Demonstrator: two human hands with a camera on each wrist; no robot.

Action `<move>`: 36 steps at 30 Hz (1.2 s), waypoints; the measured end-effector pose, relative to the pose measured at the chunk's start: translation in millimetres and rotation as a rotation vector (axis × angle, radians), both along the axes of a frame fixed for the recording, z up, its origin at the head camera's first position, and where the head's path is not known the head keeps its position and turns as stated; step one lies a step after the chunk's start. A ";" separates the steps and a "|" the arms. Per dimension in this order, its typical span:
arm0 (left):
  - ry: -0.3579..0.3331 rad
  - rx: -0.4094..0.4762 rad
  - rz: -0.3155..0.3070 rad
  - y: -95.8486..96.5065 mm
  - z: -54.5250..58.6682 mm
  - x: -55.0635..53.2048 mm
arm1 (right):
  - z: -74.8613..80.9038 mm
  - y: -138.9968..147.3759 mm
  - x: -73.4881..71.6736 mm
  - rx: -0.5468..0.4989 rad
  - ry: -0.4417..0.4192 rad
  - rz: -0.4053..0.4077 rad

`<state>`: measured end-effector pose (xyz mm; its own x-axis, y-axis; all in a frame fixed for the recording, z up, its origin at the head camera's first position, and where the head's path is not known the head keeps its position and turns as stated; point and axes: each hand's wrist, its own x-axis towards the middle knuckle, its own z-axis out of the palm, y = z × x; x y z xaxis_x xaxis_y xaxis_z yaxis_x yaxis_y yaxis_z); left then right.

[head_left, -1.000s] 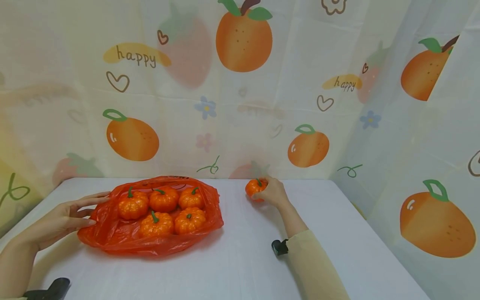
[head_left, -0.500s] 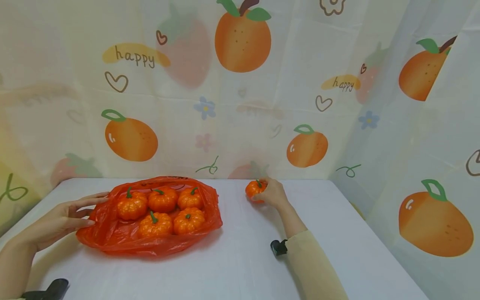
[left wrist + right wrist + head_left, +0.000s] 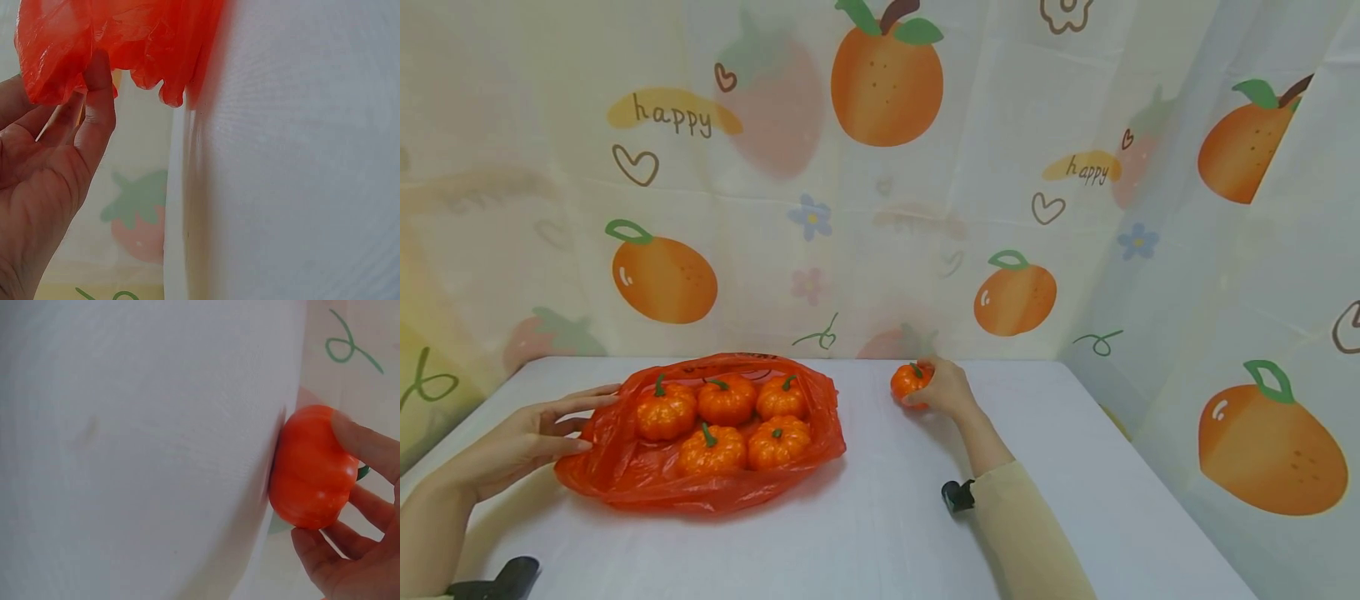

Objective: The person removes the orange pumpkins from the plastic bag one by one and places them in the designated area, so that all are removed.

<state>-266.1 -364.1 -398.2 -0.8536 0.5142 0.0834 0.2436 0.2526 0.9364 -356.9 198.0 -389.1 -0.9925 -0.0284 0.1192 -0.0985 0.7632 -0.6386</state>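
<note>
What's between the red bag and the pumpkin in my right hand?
In the head view, bare white tabletop separates the red bag and that pumpkin.

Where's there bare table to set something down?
Bare white table lies on the red bag's near side, between it and the lone pumpkin, and right of the right sleeve. Crowded: inside the bag, five pumpkins.

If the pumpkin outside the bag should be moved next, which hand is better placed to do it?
The right hand, most likely: it grips that pumpkin between thumb and fingertips. The left hand touches the far end of the red bag, away from this pumpkin.
</note>
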 end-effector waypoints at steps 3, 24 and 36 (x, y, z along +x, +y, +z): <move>-0.004 0.008 -0.008 0.2 0.1 0.1 | 0.3 -0.1 -0.1 0.005 0.013 0.006; -0.006 -0.011 0.025 -0.5 -0.7 -1.4 | 18.9 -9.9 -1.9 -0.093 0.192 -0.028; -0.006 0.023 -0.007 -1.6 -1.6 -2.0 | 36.2 -29.4 7.1 -0.175 0.298 0.008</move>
